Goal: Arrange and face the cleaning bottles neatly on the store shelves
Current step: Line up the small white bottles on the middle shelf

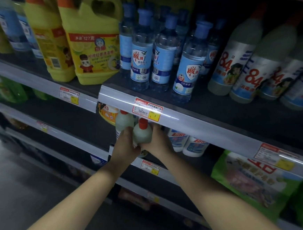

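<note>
A pale bottle with a red cap (142,133) stands at the front of the lower shelf, just under the upper shelf's price rail (174,111). My left hand (125,147) grips its left side and my right hand (157,141) grips its right side, fingers curled round the body. A second red-capped pale bottle (123,119) stands right behind it to the left. White bottles with blue labels (195,146) stand just right of my hands. On the shelf above are clear blue-labelled bottles (141,61), yellow jugs (92,43) and white "84" bottles (233,61).
A green and white bag (251,177) lies on the lower shelf at the right. Green bottles (5,88) stand at the far left. An orange-labelled container (108,112) sits behind the red-capped bottles. Grey floor (26,188) lies at the lower left.
</note>
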{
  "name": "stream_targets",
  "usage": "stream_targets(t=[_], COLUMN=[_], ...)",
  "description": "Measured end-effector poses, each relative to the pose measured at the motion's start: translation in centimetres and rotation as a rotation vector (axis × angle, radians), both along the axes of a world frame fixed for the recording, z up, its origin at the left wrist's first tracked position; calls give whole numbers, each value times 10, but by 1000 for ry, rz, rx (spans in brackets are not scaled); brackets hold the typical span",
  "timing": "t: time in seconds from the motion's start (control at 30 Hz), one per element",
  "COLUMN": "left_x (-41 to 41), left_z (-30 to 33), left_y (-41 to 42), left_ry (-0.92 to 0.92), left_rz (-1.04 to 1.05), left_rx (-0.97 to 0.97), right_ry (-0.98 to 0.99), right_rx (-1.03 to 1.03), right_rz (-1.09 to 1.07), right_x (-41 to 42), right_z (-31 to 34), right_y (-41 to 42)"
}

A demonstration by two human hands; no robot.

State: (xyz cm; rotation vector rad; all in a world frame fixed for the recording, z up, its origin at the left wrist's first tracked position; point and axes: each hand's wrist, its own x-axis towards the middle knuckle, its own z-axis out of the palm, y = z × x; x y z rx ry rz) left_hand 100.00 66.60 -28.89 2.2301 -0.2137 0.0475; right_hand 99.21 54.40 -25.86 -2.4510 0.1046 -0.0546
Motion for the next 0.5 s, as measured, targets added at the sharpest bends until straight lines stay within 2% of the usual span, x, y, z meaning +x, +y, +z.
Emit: stream_targets(t=[0.13,0.27,0.5], left_x=[-6,-15,-36], left_z=[0,5,8], left_y=[1,-2,8], left_ry=[17,55,-54], left_rz=[-53,-25,-26], left_rx=[56,-13,-90], right_ry=[3,-15,-131], right_rx=[-55,-40,-119], right_rz=[54,54,119], right_x=[-9,-16,-41], right_z=[0,-1,6], right_y=[1,6,8])
